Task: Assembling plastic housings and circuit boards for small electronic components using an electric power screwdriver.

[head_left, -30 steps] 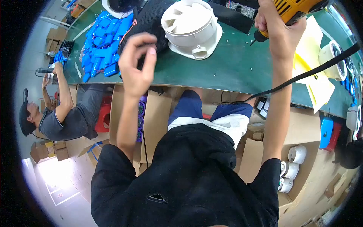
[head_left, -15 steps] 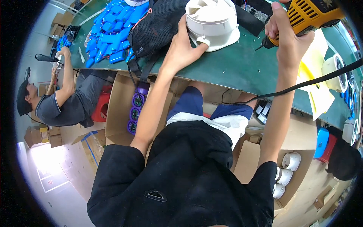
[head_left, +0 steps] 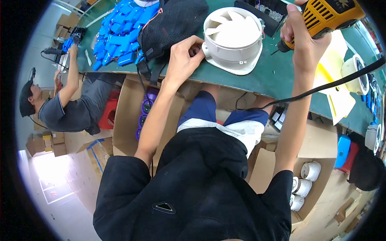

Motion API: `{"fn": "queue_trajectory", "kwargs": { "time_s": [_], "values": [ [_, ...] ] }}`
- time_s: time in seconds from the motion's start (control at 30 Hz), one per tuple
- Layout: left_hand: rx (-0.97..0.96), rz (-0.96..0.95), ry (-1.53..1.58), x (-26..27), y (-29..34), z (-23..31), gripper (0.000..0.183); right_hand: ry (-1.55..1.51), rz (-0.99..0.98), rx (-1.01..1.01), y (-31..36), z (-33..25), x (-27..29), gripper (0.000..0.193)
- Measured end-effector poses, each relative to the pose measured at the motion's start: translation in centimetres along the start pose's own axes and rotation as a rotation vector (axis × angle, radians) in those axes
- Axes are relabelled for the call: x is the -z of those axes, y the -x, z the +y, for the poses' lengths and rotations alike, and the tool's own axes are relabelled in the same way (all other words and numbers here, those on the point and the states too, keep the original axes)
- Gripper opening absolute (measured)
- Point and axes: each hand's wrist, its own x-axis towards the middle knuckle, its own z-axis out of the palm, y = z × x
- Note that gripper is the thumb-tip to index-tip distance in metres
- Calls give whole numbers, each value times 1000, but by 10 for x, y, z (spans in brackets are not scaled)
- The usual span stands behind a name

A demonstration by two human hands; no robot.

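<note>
Worker in a black short-sleeved top and blue-and-white shorts.
The top fills the lower middle of the frame and carries a small triangular badge low on the front. Both forearms are bare from the sleeve hems up, ending in the left hand and right hand, neither wearing a glove.

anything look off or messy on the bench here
Nothing looks damaged or spilled. The white fan housing sits flat on the green bench, left hand at its flange, right hand holding the yellow driver. Only untidy bit: the blue parts lie in a loose heap.
</note>
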Motion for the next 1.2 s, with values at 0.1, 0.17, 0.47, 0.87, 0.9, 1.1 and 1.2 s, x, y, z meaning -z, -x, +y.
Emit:
{"fn": "queue_trajectory", "kwargs": {
  "time_s": [0.1, 0.17, 0.47, 0.87, 0.9, 1.1, 1.2],
  "values": [
    [-58, 4, -29, 7, -1, 0, 14, 1308, 213, -294, -1, -25, -44, 18],
    [-132, -17, -72, -4, -8, 2, 14, 640, 122, -159, 1, -8, -14, 19],
    [421, -110, 649, -11, -21, -8, 43, 1331, 243, -281, -4, -33, -50, 18],
    [421, -103, 878, -12, -32, 1, 39, 1374, 198, -278, 3, -58, -39, 22],
    [408, -118, 930, -9, -31, 2, 36, 1368, 227, -302, 3, -59, -39, 22],
    [285, -124, 1069, 29, -69, 8, 36, 1313, 239, -291, 3, -70, -33, 22],
    [167, -85, 959, 61, -124, 5, 33, 1262, 263, -276, 2, -74, -32, 22]
  ]
}}
